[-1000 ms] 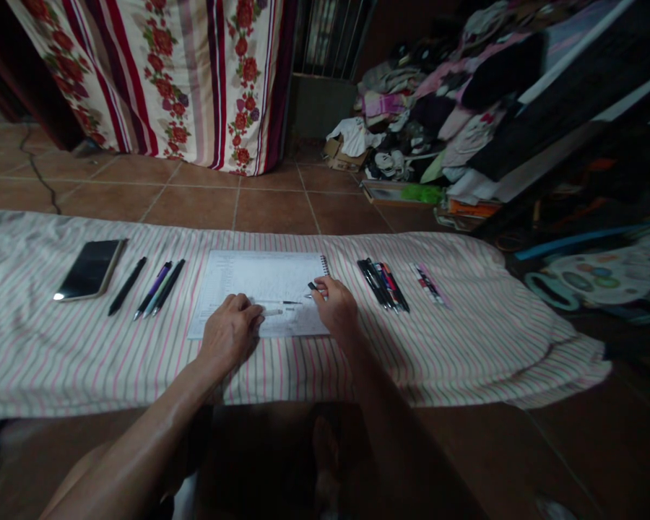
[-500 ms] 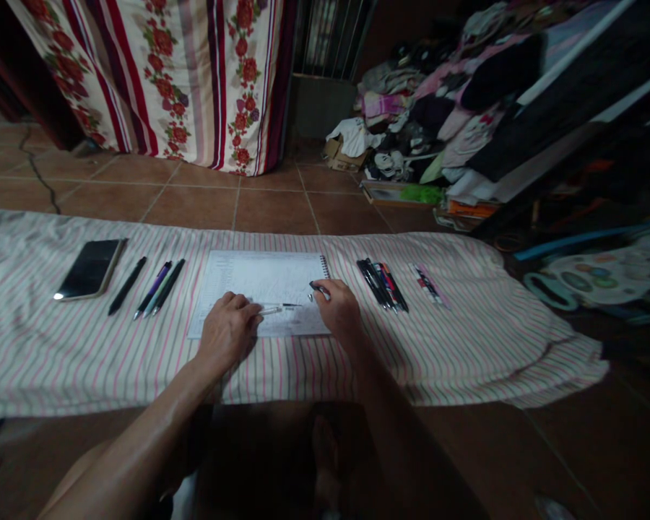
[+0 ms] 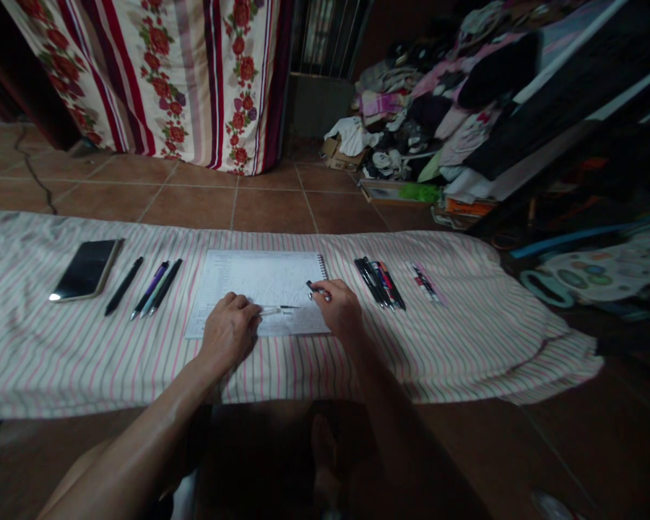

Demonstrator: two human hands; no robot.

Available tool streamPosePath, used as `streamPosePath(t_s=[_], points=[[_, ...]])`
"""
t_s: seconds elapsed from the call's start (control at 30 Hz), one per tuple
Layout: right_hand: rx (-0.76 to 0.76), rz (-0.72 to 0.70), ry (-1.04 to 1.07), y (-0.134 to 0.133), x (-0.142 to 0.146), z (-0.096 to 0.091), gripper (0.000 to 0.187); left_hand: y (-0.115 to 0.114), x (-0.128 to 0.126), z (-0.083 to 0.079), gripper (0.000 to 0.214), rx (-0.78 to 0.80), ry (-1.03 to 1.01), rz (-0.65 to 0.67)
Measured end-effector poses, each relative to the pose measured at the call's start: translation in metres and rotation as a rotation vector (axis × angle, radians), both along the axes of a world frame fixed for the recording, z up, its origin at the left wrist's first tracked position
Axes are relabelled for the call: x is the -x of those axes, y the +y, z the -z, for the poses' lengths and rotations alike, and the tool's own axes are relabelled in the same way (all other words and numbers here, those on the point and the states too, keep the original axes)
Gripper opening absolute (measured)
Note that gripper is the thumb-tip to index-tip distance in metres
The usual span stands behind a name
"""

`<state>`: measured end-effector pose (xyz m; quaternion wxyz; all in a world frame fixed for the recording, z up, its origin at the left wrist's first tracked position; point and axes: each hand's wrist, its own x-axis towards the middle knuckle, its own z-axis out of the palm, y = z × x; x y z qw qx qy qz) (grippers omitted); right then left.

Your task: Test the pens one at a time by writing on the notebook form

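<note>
A spiral notebook lies open on a pink-striped cloth spread over the floor. My left hand rests on the notebook's lower edge, fingers curled round a thin pen refill that points right. My right hand is closed on a dark pen piece near the notebook's right edge. A small gap separates the two hands.
Left of the notebook lie three pens and a phone. To its right are a bunch of pens and a pink one. A floral curtain hangs behind; a pile of clothes fills the back right.
The hands have hardly moved; the refill in my left hand has shifted slightly toward my right hand. The view has drifted a little.
</note>
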<state>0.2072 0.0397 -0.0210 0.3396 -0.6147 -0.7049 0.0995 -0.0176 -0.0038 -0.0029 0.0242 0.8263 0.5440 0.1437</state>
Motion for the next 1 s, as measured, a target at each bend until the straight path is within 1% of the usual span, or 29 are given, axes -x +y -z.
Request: streamPosePath(t_s=[0.27, 0.47, 0.57, 0.7, 0.83, 0.93, 1.0], points=[[0.062, -0.013, 0.018, -0.004, 0.003, -0.008, 0.016, -0.001, -0.004, -0.004, 0.023, 0.030, 0.000, -0.016], [0.124, -0.208, -0.040, -0.013, 0.010, -0.014, 0.007, 0.000, -0.004, -0.004, 0.024, 0.037, 0.005, -0.014], [0.147, -0.241, -0.045, -0.016, 0.013, -0.015, 0.006, -0.001, -0.006, -0.006, 0.025, 0.033, 0.008, -0.012], [0.153, -0.262, 0.087, -0.018, 0.018, -0.019, 0.011, -0.003, -0.006, -0.009, 0.025, 0.002, -0.015, -0.013], [0.225, -0.348, 0.239, -0.020, 0.025, -0.024, 0.018, -0.004, -0.005, -0.010, 0.024, -0.019, -0.031, 0.008], [0.260, -0.381, 0.267, -0.021, 0.031, -0.026, 0.020, -0.004, -0.005, -0.010, 0.024, -0.014, -0.028, 0.032], [0.271, -0.389, 0.274, -0.021, 0.033, -0.026, 0.017, -0.004, -0.006, -0.009, 0.023, -0.013, -0.031, 0.046]])
